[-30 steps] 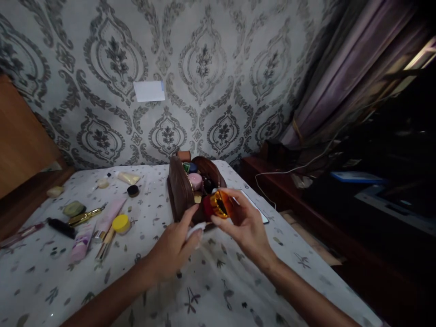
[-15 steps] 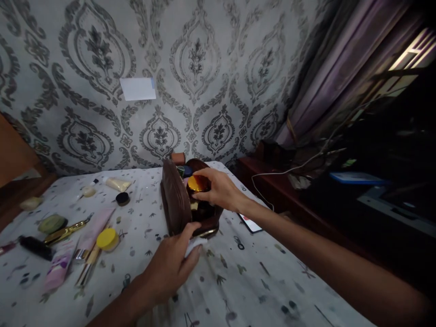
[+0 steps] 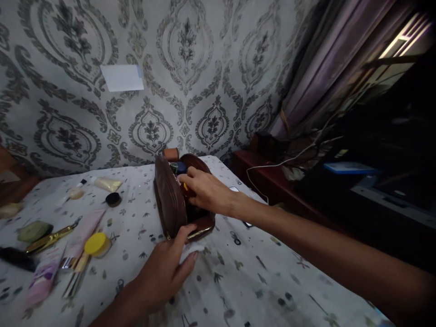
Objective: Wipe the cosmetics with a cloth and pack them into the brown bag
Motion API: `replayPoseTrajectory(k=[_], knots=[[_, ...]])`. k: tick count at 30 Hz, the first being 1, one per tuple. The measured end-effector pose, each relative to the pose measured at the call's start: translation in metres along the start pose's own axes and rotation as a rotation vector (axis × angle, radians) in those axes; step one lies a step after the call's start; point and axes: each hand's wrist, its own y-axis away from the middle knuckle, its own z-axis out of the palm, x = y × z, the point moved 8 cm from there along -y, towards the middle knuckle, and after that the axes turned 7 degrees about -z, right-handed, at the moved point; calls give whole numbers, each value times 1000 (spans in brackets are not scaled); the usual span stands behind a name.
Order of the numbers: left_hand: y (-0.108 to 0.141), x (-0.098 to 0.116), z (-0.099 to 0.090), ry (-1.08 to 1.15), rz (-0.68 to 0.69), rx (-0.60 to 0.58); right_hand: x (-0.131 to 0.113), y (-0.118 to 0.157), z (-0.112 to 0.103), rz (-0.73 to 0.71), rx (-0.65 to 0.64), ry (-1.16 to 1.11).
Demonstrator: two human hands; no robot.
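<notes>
A brown zipped bag (image 3: 169,200) stands open on the patterned white sheet (image 3: 218,295). My right hand (image 3: 207,190) reaches into its opening, fingers curled round an amber round container (image 3: 186,190) that is mostly hidden by the fingers and the bag. Blue and green items show inside, behind the fingers. My left hand (image 3: 166,268) is at the bag's near edge, its index finger against the zip rim, with a white tissue-like piece (image 3: 191,250) between thumb and index finger.
To the left lie a yellow-lidded jar (image 3: 97,244), a pink tube (image 3: 44,277), brushes (image 3: 75,274), a gold clip (image 3: 51,238), a black lid (image 3: 113,199) and a cream tube (image 3: 107,183). A phone lies partly under my right forearm. A white cable (image 3: 272,165) runs at the right.
My right hand has lowered the amber container deeper into the bag. My left hand stays at the bag's near edge. The view has shifted slightly to the right.
</notes>
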Motion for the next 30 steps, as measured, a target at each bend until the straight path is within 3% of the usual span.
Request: replayPoseTrajectory(k=[8, 14, 18, 20, 23, 25, 30], knots=[[1, -5, 1, 6, 11, 15, -4, 1, 11, -16, -104, 157], [1, -5, 2, -46, 3, 14, -2, -4, 19, -20, -79, 178], [4, -4, 0, -84, 37, 31, 4, -2, 7, -38, -48, 96], [4, -5, -2, -124, 53, 33, 10, 4, -7, 3, 37, 17], [3, -2, -10, -244, 99, 55, 17, 21, -25, 92, 216, -96], [1, 5, -20, -379, 136, 110, 14, 35, -25, 114, 277, -162], [-10, 16, -38, -864, 15, 188, -6, 56, 1, 16, 226, -201]])
